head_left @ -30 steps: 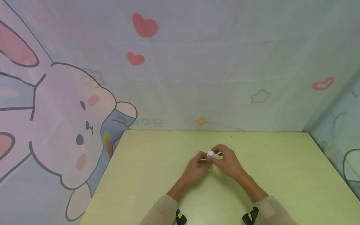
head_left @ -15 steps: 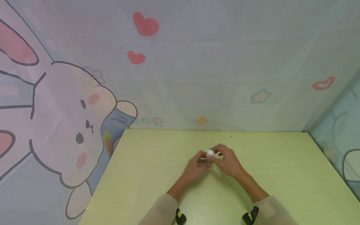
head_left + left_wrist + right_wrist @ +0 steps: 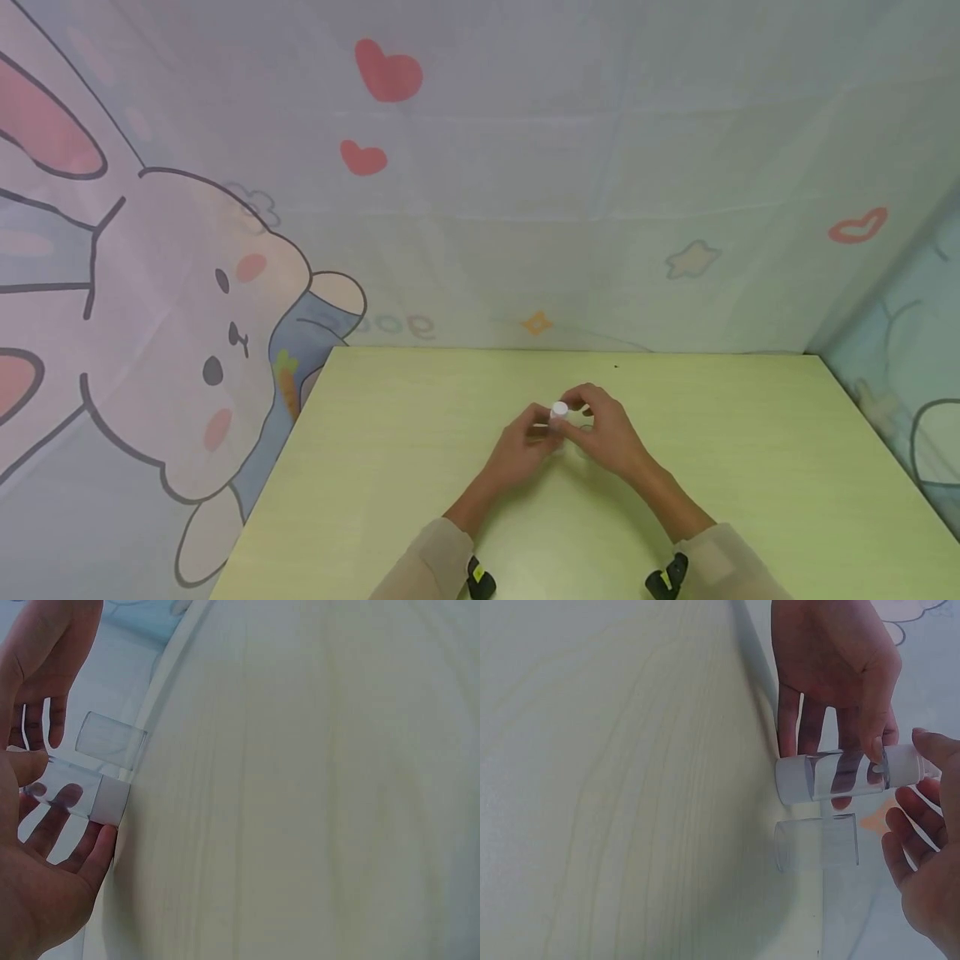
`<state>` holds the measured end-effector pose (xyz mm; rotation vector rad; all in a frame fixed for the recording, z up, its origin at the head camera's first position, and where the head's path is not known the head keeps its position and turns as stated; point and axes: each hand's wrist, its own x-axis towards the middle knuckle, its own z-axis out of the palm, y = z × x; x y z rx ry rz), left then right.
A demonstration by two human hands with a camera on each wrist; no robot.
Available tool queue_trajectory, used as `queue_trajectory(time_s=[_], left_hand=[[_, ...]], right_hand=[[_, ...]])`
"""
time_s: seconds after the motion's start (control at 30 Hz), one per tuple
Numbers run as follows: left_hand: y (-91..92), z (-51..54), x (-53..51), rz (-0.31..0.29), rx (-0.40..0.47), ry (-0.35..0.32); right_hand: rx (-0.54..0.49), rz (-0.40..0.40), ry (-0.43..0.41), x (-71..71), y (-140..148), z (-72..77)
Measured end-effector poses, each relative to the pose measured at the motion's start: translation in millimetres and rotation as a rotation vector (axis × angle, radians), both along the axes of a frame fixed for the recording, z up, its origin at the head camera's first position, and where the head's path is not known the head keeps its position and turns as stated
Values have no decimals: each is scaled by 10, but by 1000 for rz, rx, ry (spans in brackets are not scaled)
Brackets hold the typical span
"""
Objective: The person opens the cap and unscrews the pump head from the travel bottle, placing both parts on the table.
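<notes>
A clear cylindrical pump bottle (image 3: 825,777) with a white base stands upright at the middle of the table. My left hand (image 3: 521,450) grips its transparent body, thumb on one side and fingers round the other, as the left wrist view also shows. Around the white pump top (image 3: 559,409), the thumb and forefinger of my right hand (image 3: 613,433) pinch, while its other fingers are loosely bent. Just beside the bottle, on the right hand's side, a clear hollow cap (image 3: 817,844) stands on the table, mostly hidden by the right hand in the head view.
The pale yellow wooden table (image 3: 405,450) ends at a printed cloth backdrop (image 3: 525,167) behind and a cloth at the right. A tiny dark speck (image 3: 617,367) lies near the back edge. Black wrist straps (image 3: 480,580) show at both cuffs.
Both hands keep nearly the same place and hold on the bottle. Only a very slight shift of the head view shows.
</notes>
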<state>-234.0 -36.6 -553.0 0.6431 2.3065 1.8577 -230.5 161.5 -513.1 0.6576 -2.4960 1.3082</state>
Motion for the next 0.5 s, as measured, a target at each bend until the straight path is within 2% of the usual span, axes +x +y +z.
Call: queue_trajectory(time_s=[0.3,0.5], left_hand=[[-5,7,1,16,-29,20],[-4,4,-1,21,-32,22]], right_hand=[[7,-33,-40,6,-4,8],[10,-16,-9,-4,11,-8]])
